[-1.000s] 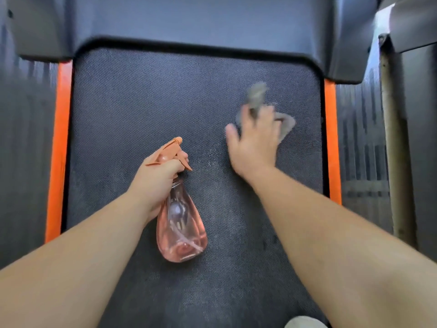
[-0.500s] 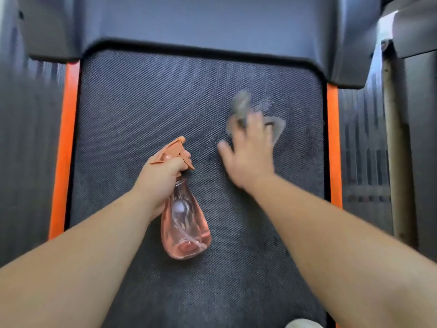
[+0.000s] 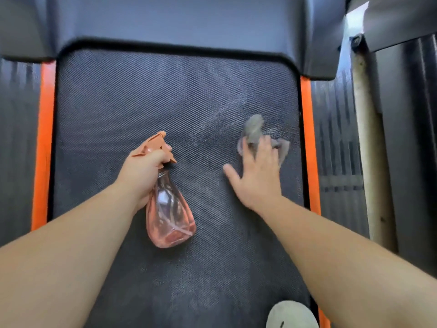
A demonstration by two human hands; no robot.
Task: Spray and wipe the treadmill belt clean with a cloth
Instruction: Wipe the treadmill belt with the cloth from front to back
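1. Reaching forward from the lower left, the left forearm lies over the treadmill belt (image 3: 142, 102). The left hand (image 3: 144, 172) grips the neck of the spray bottle (image 3: 169, 216), and its fingers (image 3: 163, 156) are curled tight around it just under the orange trigger head (image 3: 153, 145).
2. The spray bottle is of clear pink plastic. Its nozzle points away from the person and its round bottom points back toward the person. I cannot tell if it touches the belt.
3. The right arm comes in from the lower right, almost straight. The right hand (image 3: 257, 178) is palm down on the right part of the belt and looks a little blurred.
4. The fingers (image 3: 264, 147) of this hand are straight and close together, and they press on the grey cloth (image 3: 254, 127). The thumb is spread out to the left, apart from the cloth.
5. The cloth is crumpled. One part is under the fingers, and a bunch sticks out beyond the fingertips, near the right orange strip (image 3: 308, 143).
6. Pale streaks (image 3: 220, 119) run diagonally on the belt, between the nozzle and the cloth.
7. The dark motor cover (image 3: 177, 22) closes the far end of the belt. A pale rounded object (image 3: 292, 314) sits at the bottom edge beside the right forearm; what it is, I cannot tell.
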